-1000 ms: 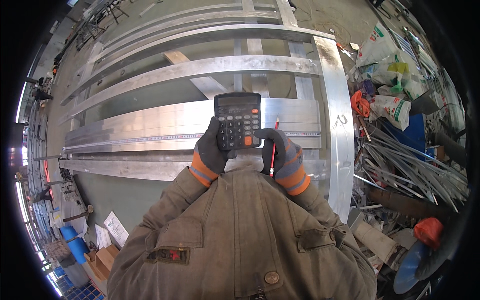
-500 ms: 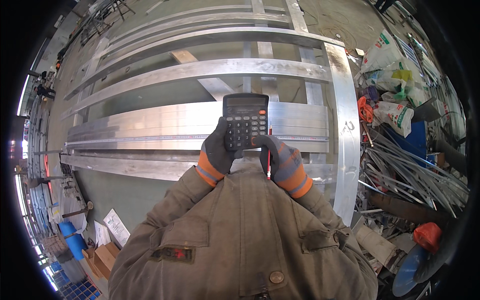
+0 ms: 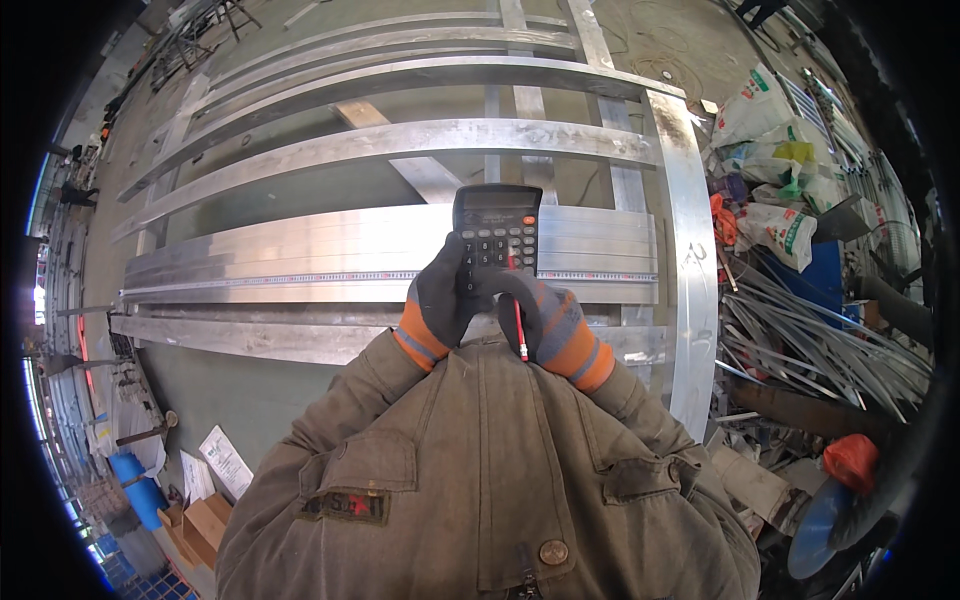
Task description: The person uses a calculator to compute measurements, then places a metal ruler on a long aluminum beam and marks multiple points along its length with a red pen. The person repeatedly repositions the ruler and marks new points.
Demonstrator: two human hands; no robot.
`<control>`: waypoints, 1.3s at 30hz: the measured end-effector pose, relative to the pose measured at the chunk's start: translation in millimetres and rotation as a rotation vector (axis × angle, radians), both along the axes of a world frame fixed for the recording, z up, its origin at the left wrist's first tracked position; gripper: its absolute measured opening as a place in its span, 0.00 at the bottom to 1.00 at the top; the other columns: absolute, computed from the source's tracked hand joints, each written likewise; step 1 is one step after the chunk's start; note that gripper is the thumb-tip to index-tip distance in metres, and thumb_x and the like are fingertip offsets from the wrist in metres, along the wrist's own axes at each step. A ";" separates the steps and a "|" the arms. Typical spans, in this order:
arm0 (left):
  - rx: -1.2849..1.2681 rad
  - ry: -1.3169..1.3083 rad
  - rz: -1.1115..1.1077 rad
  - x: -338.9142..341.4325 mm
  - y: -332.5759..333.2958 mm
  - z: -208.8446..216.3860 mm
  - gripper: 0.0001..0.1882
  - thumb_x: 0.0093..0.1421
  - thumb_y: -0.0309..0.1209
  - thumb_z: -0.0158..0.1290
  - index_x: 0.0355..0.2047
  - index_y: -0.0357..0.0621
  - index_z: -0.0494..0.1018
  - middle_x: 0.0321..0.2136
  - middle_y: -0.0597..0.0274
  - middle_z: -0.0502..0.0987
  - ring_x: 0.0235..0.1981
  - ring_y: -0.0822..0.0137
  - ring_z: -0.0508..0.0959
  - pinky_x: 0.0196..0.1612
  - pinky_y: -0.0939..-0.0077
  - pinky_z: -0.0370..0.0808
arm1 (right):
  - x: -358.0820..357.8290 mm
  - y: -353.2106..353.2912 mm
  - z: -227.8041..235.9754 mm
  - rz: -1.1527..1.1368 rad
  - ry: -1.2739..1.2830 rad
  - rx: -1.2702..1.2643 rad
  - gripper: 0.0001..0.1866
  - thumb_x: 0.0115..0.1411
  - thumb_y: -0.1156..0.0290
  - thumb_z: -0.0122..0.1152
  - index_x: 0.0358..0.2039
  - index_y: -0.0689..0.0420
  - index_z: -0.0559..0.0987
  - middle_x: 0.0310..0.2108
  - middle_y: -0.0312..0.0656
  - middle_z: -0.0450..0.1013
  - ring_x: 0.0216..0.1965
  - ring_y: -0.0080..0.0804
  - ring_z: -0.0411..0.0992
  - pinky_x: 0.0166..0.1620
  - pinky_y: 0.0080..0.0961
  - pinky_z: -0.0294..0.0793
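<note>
A black calculator (image 3: 497,222) stands in front of my chest, gripped along its lower left side by my left hand (image 3: 440,295) in a dark glove with an orange cuff. My right hand (image 3: 545,315), gloved alike, is closed around a red pencil (image 3: 521,325) that points up past the keys. The fingers of that hand lie over the calculator's lower keys and hide several of them. Beneath both hands, a measuring tape (image 3: 330,278) runs lengthwise over flat silvery metal strips (image 3: 590,235).
Metal rails (image 3: 400,140) form a frame around the strips, with a wide end beam (image 3: 688,270) on the right. Beyond it lie white sacks (image 3: 780,230), loose metal strips (image 3: 800,340) and a red bag (image 3: 852,466). Cardboard (image 3: 208,520) and papers (image 3: 226,460) sit lower left.
My right hand has moved left over the lower keys, and the pencil in it has shifted left and tilted. The calculator has moved slightly right in my left hand.
</note>
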State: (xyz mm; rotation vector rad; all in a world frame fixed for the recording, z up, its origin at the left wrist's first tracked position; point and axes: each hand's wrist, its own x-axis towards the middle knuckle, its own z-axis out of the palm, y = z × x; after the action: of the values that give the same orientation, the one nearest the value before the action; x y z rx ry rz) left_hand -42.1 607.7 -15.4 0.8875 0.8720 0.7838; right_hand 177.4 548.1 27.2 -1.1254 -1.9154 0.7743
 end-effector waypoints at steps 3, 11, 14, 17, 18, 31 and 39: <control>0.115 0.019 -0.023 -5.1 2.0 -1.3 0.35 0.88 0.62 0.41 0.71 0.45 0.77 0.56 0.57 0.89 0.52 0.65 0.89 0.45 0.68 0.85 | 0.2 -1.3 2.0 -0.045 0.018 -0.026 0.27 0.68 0.80 0.68 0.67 0.51 0.81 0.55 0.49 0.84 0.49 0.51 0.87 0.46 0.41 0.87; -0.015 -0.127 0.064 -3.2 7.4 12.0 0.33 0.88 0.61 0.41 0.71 0.47 0.76 0.58 0.58 0.88 0.50 0.67 0.88 0.39 0.72 0.81 | -0.3 -9.5 4.1 -0.158 -0.049 0.036 0.25 0.66 0.81 0.69 0.63 0.51 0.83 0.48 0.43 0.86 0.41 0.48 0.87 0.41 0.38 0.86; -0.150 -0.295 0.054 -4.0 9.9 13.1 0.34 0.88 0.61 0.41 0.71 0.46 0.75 0.59 0.58 0.88 0.50 0.67 0.88 0.39 0.72 0.81 | -1.6 -10.2 4.8 -0.130 -0.008 -0.121 0.25 0.66 0.82 0.68 0.63 0.51 0.83 0.47 0.44 0.86 0.39 0.48 0.87 0.40 0.39 0.86; -0.261 -0.412 0.040 -4.1 9.7 12.5 0.34 0.88 0.61 0.41 0.71 0.46 0.75 0.59 0.57 0.88 0.50 0.67 0.88 0.39 0.72 0.81 | -4.0 -10.8 10.5 -0.175 -0.089 0.031 0.27 0.66 0.83 0.68 0.64 0.51 0.83 0.48 0.44 0.86 0.39 0.48 0.87 0.40 0.38 0.86; -0.231 -0.432 0.022 -3.4 8.7 12.4 0.34 0.88 0.61 0.41 0.72 0.46 0.75 0.59 0.57 0.88 0.50 0.67 0.88 0.39 0.72 0.81 | -4.7 -11.2 13.3 -0.165 -0.076 0.048 0.27 0.66 0.83 0.69 0.65 0.51 0.83 0.49 0.44 0.86 0.39 0.48 0.87 0.41 0.39 0.86; -0.334 -0.319 0.188 1.3 3.9 20.0 0.27 0.88 0.57 0.46 0.61 0.49 0.81 0.44 0.66 0.89 0.36 0.73 0.86 0.31 0.75 0.79 | 7.5 -8.5 5.0 -0.503 0.043 0.070 0.15 0.71 0.80 0.69 0.56 0.58 0.83 0.46 0.47 0.86 0.46 0.48 0.87 0.48 0.40 0.86; -0.367 -0.318 0.189 2.1 0.8 8.9 0.26 0.88 0.57 0.44 0.63 0.52 0.79 0.45 0.68 0.90 0.37 0.74 0.88 0.30 0.77 0.81 | 16.4 -15.4 -15.0 -0.546 0.278 -0.446 0.19 0.74 0.67 0.73 0.59 0.61 0.80 0.41 0.43 0.83 0.33 0.30 0.82 0.37 0.32 0.81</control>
State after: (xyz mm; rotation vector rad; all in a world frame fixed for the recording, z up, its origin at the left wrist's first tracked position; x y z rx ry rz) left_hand -40.0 608.5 -6.5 0.3481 0.7891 0.8654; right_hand 193.9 532.7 12.3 -1.6192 -1.1457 1.0007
